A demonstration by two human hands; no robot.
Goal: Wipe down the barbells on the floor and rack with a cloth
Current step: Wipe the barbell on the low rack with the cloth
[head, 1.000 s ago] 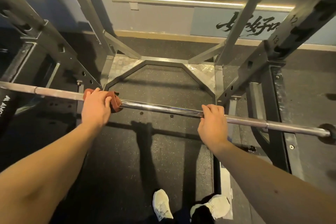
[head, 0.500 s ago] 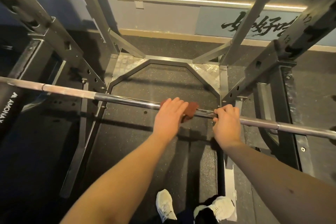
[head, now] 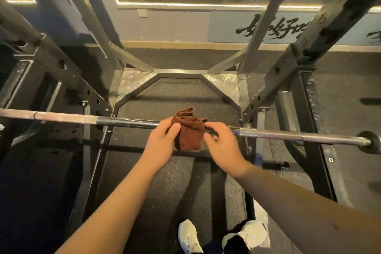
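While I look down past my two white lace-up trainers (head: 189, 237) on the black speckled rubber floor (head: 175, 181), both bare forearms reach forward to the middle of the long steel barbell (head: 127, 122). My left hand (head: 161, 142) grasps the rust-brown folded cloth (head: 189, 132), with the thumb laid across its near face and the fingers tucked behind it. The cloth sits over the centre of the barbell's shaft and hides it there. One bunched end stands up above the bar and the flatter part hangs below. My right hand (head: 223, 146) is just beside the cloth, its fingers loosely bent over the bar and its fingertips at the cloth's right edge. Whether they pinch the fabric or only touch it, I cannot tell.

The barbell runs left to right across the black perforated steel rack (head: 309, 47). Its left end passes out of view and its right end juts beyond the right upright. Further on, two silver chequer-plate corner panels (head: 134, 81) flank the rack's base frame. Beyond them stands the pale blue wall with black brush lettering (head: 272, 29), and above it a mirror edged by a glowing light strip (head: 185, 4).
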